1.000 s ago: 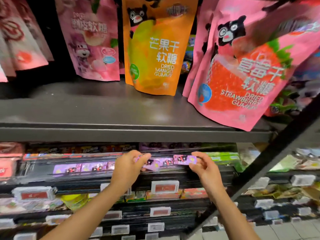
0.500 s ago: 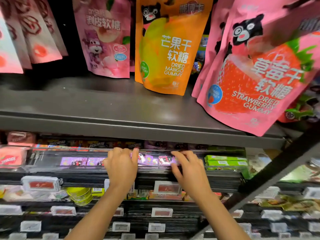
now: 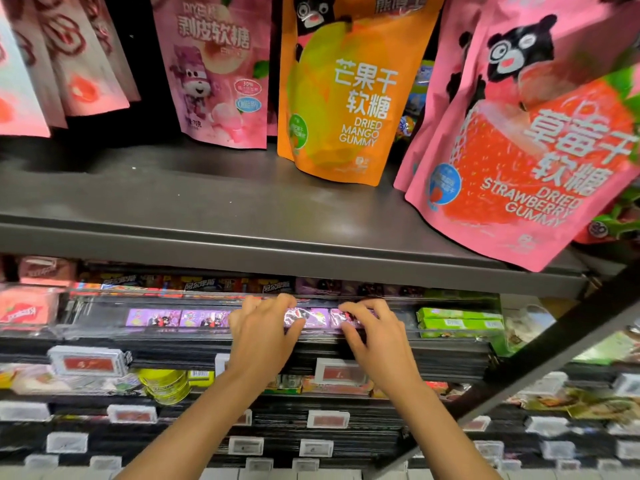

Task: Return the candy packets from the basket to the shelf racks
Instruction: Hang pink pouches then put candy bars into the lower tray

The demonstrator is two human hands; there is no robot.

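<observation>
Small purple candy packets (image 3: 313, 317) lie in a row in a clear shelf rack (image 3: 100, 308) just under the grey shelf. My left hand (image 3: 263, 336) has its fingers over the top of one purple packet and its thumb below it. My right hand (image 3: 375, 341) pinches the neighbouring purple packet between index finger and thumb. More purple packets (image 3: 180, 318) sit further left in the same rack. The basket is out of view.
The grey shelf (image 3: 242, 209) juts out above my hands and carries hanging pouches: an orange mango gummy bag (image 3: 346, 98) and a pink strawberry gummy bag (image 3: 519, 161). Green packets (image 3: 457, 320) fill the rack to the right. A black diagonal bar (image 3: 554, 344) crosses at the right.
Both hands have moved up and into the rack with the purple packets, from in front of it to resting in the row. The camera has come closer.
</observation>
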